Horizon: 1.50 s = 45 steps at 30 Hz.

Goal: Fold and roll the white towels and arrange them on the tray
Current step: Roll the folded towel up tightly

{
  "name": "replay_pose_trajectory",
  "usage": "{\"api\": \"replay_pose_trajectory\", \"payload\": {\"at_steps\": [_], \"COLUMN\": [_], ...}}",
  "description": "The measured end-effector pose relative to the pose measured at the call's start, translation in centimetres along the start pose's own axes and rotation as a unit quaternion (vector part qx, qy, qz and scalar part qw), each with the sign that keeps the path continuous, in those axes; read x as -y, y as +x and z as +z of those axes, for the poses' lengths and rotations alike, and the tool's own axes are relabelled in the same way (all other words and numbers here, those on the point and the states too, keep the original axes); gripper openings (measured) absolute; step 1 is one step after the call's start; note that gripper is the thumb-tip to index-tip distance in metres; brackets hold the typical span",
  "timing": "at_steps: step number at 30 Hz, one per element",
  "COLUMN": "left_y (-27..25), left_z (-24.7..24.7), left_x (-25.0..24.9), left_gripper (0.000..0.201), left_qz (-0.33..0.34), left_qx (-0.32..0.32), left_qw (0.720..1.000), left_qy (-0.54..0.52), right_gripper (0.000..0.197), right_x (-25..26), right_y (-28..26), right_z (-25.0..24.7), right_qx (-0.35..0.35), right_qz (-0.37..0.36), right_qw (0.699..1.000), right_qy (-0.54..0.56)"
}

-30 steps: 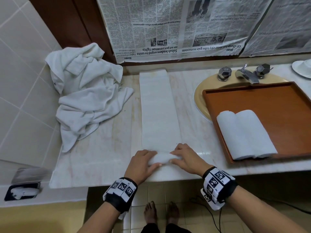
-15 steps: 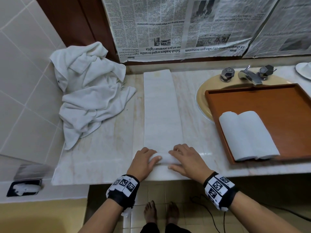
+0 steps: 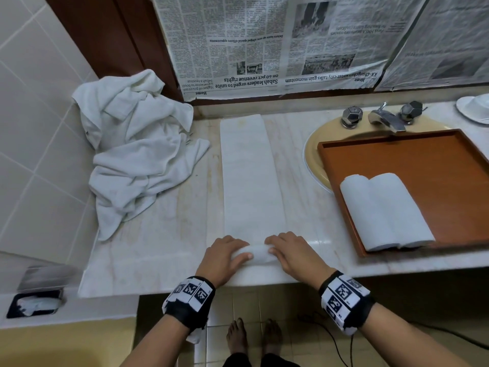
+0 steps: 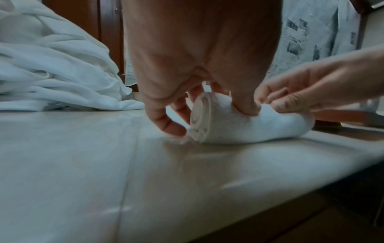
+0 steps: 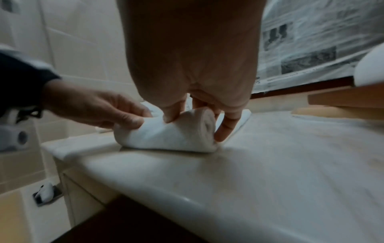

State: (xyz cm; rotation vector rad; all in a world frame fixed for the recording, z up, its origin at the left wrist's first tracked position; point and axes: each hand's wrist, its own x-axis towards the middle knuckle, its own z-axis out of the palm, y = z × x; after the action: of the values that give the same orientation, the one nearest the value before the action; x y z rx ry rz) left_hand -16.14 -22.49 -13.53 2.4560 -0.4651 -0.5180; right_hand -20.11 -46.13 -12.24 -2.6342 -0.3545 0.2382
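A long folded white towel [image 3: 248,176] lies lengthwise on the marble counter, its near end wound into a small roll [image 3: 258,253] [image 4: 232,125] [image 5: 176,134]. My left hand [image 3: 227,254] [image 4: 207,102] grips the roll's left end, thumb on the near side and fingers curled over the top. My right hand [image 3: 289,251] [image 5: 199,118] grips the right end the same way. Two finished towel rolls [image 3: 383,210] lie side by side on the brown wooden tray [image 3: 423,160] over the sink.
A heap of crumpled white towels [image 3: 135,152] fills the counter's back left corner. The taps [image 3: 383,119] and yellow basin [image 3: 315,152] sit behind the tray, a white dish [image 3: 473,107] at far right. Newspaper [image 3: 264,43] covers the wall. The counter edge [image 3: 238,286] runs just under my wrists.
Both hands have rolled the towel's near end a little further away from me, and the roll has grown slightly thicker. My head has moved closer.
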Motion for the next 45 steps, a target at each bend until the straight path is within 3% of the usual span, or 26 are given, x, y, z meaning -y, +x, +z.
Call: {"api": "replay_pose_trajectory", "payload": {"at_steps": [5, 10, 16, 19, 21, 24, 30, 35, 37, 40, 45], "left_y": [0.2, -1.0, -1.3, -0.1, 0.6, 1.3, 0.5, 0.3, 0.4, 1.2, 0.8], "left_z": [0.2, 0.7, 1.0, 0.0, -0.6, -1.1, -0.7, -0.4, -0.5, -0.9, 0.1], "left_x": [-0.1, -0.9, 0.1, -0.4, -0.7, -0.8, -0.7, -0.1, 0.0, 0.2, 0.1], "left_gripper": [0.076, 0.058, 0.071, 0.075, 0.067, 0.053, 0.056, 0.073, 0.071, 0.073, 0.061], "left_qz": [-0.041, 0.006, 0.006, -0.018, -0.036, -0.055, 0.023, -0.009, -0.016, -0.022, -0.037], "left_qx": [0.031, -0.057, -0.044, 0.002, 0.021, 0.028, -0.042, -0.002, 0.026, 0.065, 0.030], "left_qw": [0.999, 0.996, 0.997, 0.999, 0.999, 0.997, 0.994, 0.999, 0.999, 0.998, 0.998], "left_qy": [0.017, 0.069, 0.065, 0.034, -0.004, -0.040, 0.096, 0.051, 0.013, -0.008, -0.033], "right_gripper": [0.055, 0.045, 0.041, 0.034, 0.031, 0.043, 0.041, 0.046, 0.047, 0.043, 0.043], "right_x": [0.1, 0.5, 0.4, 0.9, 1.4, 1.3, 0.3, 0.2, 0.4, 1.0, 1.5], "right_y": [-0.6, 0.4, 1.4, 0.9, 0.7, 1.1, 2.7, 2.8, 2.3, 1.1, 0.1], "right_z": [-0.2, -1.1, -2.1, -1.6, -1.0, 0.0, -1.3, -2.3, -2.2, -1.5, 0.4], "right_qx": [0.031, 0.072, 0.089, 0.030, 0.002, -0.004, 0.061, 0.131, 0.116, 0.039, 0.017], "right_qz": [-0.011, 0.026, 0.078, 0.023, -0.035, -0.038, 0.026, 0.068, 0.046, -0.019, -0.053], "right_qw": [0.998, 0.997, 0.988, 0.999, 0.993, 0.988, 0.997, 0.983, 0.990, 0.995, 0.983], "right_qy": [-0.053, 0.033, 0.096, -0.022, -0.115, -0.152, 0.030, 0.111, 0.058, -0.088, -0.174]}}
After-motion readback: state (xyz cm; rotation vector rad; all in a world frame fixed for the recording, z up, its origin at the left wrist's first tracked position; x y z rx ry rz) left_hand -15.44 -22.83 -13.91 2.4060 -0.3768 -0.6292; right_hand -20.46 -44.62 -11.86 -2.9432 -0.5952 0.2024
